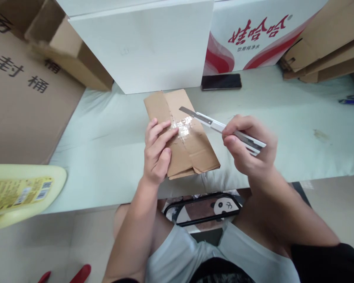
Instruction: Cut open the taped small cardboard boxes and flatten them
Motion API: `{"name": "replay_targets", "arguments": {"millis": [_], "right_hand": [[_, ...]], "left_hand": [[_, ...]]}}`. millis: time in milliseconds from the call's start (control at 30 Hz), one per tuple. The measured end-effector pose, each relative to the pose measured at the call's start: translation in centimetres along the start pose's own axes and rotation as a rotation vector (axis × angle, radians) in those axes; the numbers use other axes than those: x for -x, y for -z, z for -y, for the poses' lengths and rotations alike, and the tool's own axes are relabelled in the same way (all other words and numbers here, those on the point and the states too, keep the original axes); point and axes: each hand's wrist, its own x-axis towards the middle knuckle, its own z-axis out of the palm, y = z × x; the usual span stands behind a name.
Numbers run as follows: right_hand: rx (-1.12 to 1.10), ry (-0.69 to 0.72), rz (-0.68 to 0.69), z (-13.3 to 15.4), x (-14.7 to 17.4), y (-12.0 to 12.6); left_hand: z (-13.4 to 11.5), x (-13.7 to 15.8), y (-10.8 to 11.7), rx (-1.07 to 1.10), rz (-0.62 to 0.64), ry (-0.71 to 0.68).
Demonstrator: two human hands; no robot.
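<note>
Your left hand point(155, 156) lies with its fingers spread over the 9 o'clock side of a flat brown cardboard box point(199, 148), while your right hand point(255, 129), at 3 o'clock, pinches a slim white-and-silver utility knife point(212, 122) between thumb and fingers. Its bare blade point(187, 111) points to 10 o'clock, over the box; whether it touches, I cannot tell. As for progress, you have the blade out, but clear shiny tape point(185, 127) spans the box's middle, no cut shows in it, and the box looks shut. The box rests on a pale green cloth-covered worktop point(112, 165). Farther out, a black phone point(222, 81) lies at 1 o'clock, a plain white carton point(153, 47) stands at 12, and a pale yellow plastic bottle point(59, 177) shows at 8.
</note>
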Motion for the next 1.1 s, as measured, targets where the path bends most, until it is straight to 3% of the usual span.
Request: {"name": "replay_targets", "arguments": {"millis": [167,467,1100], "right_hand": [[0.040,-0.058,0.073,0.7,-0.1,-0.2],[0.109,0.034,0.213,1.7,-0.5,-0.7],[0.065,0.052,0.183,3.2,-0.1,0.5]], "left_hand": [[0.0,-0.1,0.0,0.006,-0.003,-0.048],[-0.1,-0.1,0.0,-0.007,-0.002,-0.050],[-0.2,0.3,-0.4,0.085,-0.019,0.034]]}}
